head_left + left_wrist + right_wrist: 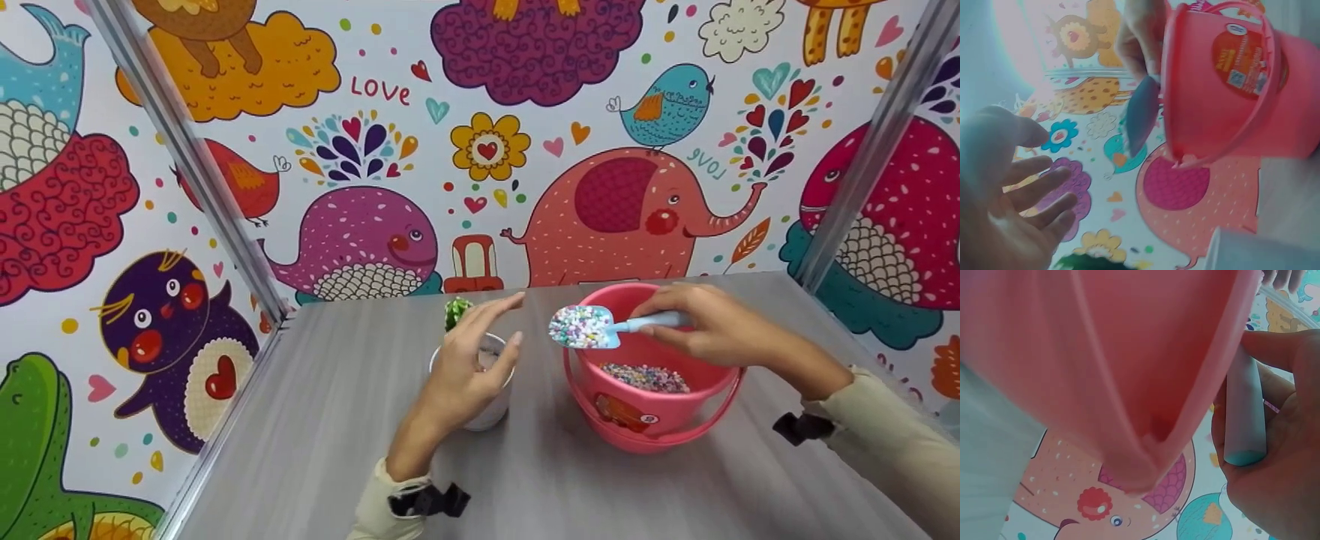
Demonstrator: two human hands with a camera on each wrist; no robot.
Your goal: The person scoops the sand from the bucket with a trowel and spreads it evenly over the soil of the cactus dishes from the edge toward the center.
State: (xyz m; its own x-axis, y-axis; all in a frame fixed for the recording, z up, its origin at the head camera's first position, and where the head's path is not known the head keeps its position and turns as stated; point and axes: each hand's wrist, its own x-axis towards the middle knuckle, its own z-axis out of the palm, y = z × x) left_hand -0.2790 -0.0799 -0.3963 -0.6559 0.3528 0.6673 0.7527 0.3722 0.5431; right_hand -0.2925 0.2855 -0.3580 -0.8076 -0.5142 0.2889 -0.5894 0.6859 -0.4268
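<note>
The right hand [716, 326] grips a blue scoop [649, 322] heaped with multicoloured beads [580, 326] above the left rim of a pink bucket [649, 358]; the left hand [463, 367] hovers, fingers apart, over a white pot [491, 415]; more beads [646, 378] lie inside the bucket.

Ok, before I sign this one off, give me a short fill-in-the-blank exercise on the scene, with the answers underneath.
1. The light-blue scoop is held in the person's ____ grip.
2. Beads are heaped on the scoop, and more lie inside the ____-coloured bucket.
3. The left grip holds ____.
4. In the head view, the white cup stands to the ____ of the bucket.

Missing words: right; pink; nothing; left.
</note>
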